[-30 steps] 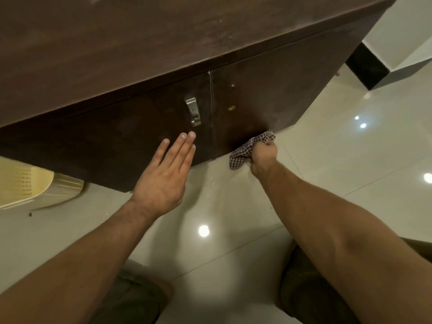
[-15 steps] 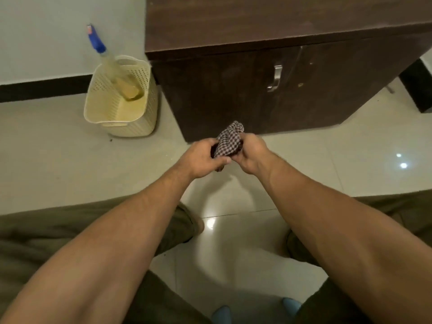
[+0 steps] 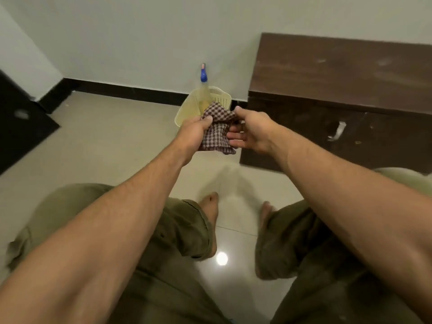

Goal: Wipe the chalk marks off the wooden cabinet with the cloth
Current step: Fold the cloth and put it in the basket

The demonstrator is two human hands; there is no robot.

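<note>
My left hand (image 3: 192, 134) grips the cloth (image 3: 216, 136); my right hand (image 3: 253, 134) pinches its other edge, beside the cabinet (image 3: 339, 85).

The cloth (image 3: 216, 130) at the centre of the frame is checked in small maroon-brown and white squares. Just above it, the perforated plastic basket (image 3: 224, 98) is cream, and the spray bottle (image 3: 203, 77) has a blue nozzle over yellowish liquid. At the right, the wooden cabinet (image 3: 339, 73) is dark brown with pale smudges on top, and its handle (image 3: 337, 132) is silvery. The floor tiles (image 3: 105, 141) are glossy beige, the skirting (image 3: 131, 91) black, the wall (image 3: 140, 38) pale grey, and the trousers (image 3: 184, 235) olive green.
</note>
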